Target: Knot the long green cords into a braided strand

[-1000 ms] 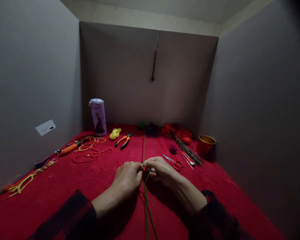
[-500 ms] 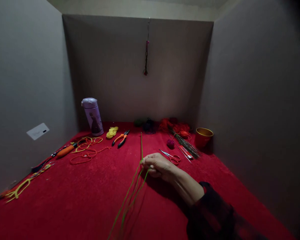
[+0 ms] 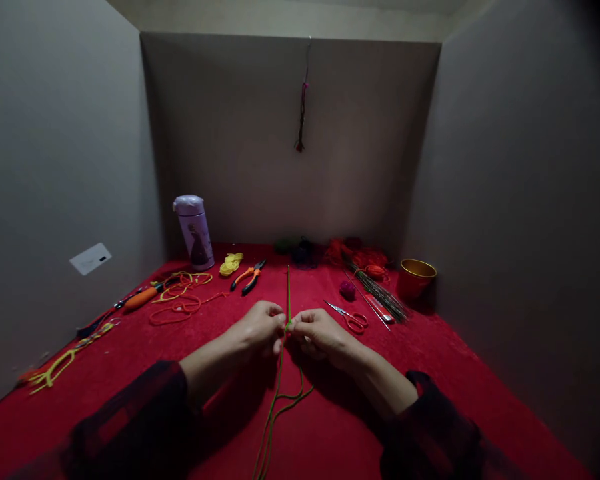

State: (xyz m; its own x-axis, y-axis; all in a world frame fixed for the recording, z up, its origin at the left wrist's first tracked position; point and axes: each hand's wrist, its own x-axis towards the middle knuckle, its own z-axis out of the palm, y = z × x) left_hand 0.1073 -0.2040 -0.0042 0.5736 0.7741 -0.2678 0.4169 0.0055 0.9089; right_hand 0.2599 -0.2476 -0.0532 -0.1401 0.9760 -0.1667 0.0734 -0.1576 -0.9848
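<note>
A green cord (image 3: 289, 293) runs straight from a point at the back of the red cloth down to my two hands. My right hand (image 3: 323, 333) pinches it between thumb and fingertips where the strands meet. Close against it on the left, my left hand (image 3: 263, 327) has its fingers closed at the same spot, with the fingertips partly hidden. Below the hands several loose green strands hang down toward the front edge of view, one bending out to the right.
Scissors (image 3: 350, 317), a magenta yarn ball (image 3: 347, 289), a bundle of thin stems (image 3: 383, 297) and a red pot (image 3: 415, 283) lie to the right. Pliers (image 3: 249, 277), yellow yarn (image 3: 231, 264), orange cord (image 3: 180, 310) and a purple bottle (image 3: 195, 233) are left.
My left hand has come into view and joined my right hand at the cord. The loose strands have shifted, and the whole view has moved slightly.
</note>
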